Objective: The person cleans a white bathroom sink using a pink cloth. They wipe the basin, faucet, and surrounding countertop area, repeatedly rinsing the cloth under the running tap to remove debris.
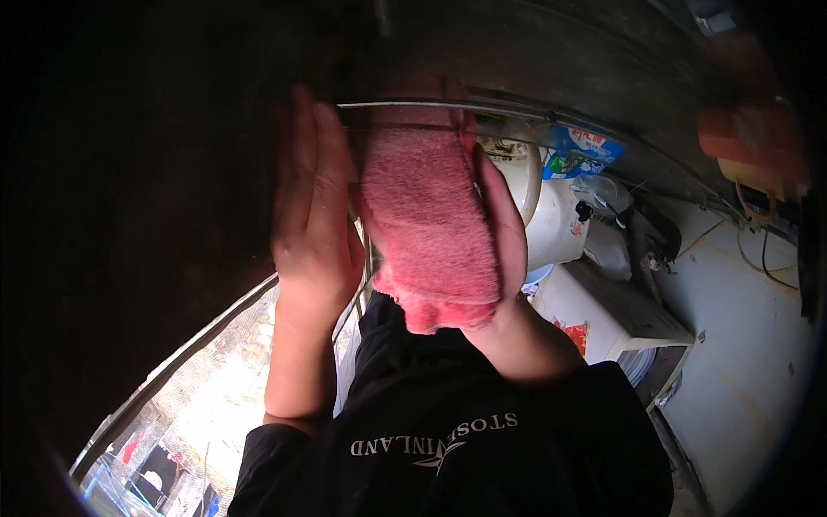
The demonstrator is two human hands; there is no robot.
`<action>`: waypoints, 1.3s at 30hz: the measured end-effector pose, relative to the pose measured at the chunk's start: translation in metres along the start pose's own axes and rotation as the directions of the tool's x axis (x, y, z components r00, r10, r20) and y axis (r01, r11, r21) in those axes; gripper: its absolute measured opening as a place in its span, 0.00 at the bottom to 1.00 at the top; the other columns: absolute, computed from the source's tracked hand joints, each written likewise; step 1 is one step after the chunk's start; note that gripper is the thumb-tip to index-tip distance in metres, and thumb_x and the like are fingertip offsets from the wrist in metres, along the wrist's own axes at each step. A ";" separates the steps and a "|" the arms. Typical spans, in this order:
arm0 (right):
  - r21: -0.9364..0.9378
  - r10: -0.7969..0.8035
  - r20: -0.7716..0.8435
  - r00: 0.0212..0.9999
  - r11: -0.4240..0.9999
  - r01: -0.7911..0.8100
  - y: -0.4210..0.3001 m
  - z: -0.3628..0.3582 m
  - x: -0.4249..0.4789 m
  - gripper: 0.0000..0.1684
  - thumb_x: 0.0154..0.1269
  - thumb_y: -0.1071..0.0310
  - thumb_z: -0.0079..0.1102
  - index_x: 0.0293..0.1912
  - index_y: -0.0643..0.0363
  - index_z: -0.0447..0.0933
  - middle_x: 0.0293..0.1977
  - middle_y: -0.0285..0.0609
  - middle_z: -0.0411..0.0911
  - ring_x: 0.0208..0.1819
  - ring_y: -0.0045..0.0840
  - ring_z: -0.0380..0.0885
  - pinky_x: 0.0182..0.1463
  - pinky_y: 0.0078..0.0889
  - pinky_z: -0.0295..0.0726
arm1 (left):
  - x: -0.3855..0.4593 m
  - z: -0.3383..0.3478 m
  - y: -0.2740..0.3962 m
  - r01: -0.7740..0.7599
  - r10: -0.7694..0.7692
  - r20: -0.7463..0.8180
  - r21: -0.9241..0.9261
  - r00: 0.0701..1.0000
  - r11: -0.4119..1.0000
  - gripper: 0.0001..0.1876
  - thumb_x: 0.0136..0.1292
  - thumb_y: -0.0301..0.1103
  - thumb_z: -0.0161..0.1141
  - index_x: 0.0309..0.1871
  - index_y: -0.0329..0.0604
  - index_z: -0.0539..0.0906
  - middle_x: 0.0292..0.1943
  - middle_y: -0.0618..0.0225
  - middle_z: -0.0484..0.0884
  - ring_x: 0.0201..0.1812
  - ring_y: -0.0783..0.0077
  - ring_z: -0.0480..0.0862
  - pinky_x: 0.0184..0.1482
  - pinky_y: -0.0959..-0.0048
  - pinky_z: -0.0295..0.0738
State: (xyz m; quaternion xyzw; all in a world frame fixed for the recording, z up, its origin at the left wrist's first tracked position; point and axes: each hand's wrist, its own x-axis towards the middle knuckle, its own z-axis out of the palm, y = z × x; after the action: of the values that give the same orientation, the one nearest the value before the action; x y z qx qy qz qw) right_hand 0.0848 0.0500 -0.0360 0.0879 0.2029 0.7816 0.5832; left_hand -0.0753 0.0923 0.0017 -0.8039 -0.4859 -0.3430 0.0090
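A folded pink plush cloth [429, 213] lies along my right hand [507, 220], whose palm and thumb side show at the cloth's right edge. The cloth's lower end hangs in soft folds near my wrist, and its upper end reaches a dark edge with a bright metal strip [413, 105]. Left of the cloth, my left hand [316, 200] is raised with its fingers extended upward, close to a dark surface [161, 161]. Its fingertips are dim and partly blurred. Most of my right fingers are hidden behind the cloth.
To the right stand a white container [555, 220], a blue printed packet [585, 152] and a clear plastic cup [594, 189]. Below them is a white cabinet [588, 310] beside a stained pale wall [743, 336]. A bright mesh-like screen [226, 381] is at lower left. An orange object [749, 132] is at upper right.
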 end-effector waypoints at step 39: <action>-0.646 -0.196 0.557 0.807 -0.713 0.272 -0.018 0.084 -0.082 0.29 0.69 0.81 0.59 0.68 0.68 0.74 0.60 0.52 0.81 0.57 0.39 0.82 0.58 0.36 0.82 | -0.014 -0.016 0.018 -0.030 0.027 -0.019 -0.156 0.999 0.987 0.40 0.55 0.10 0.48 0.76 0.31 0.70 0.78 0.39 0.66 0.80 0.33 0.62 0.79 0.48 0.60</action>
State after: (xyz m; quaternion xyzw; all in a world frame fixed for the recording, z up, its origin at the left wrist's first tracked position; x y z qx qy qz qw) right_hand 0.1573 -0.0052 0.0402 -0.5213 -0.5905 0.2899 0.5436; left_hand -0.0739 0.0665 0.0119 -0.8060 -0.4458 -0.3867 -0.0450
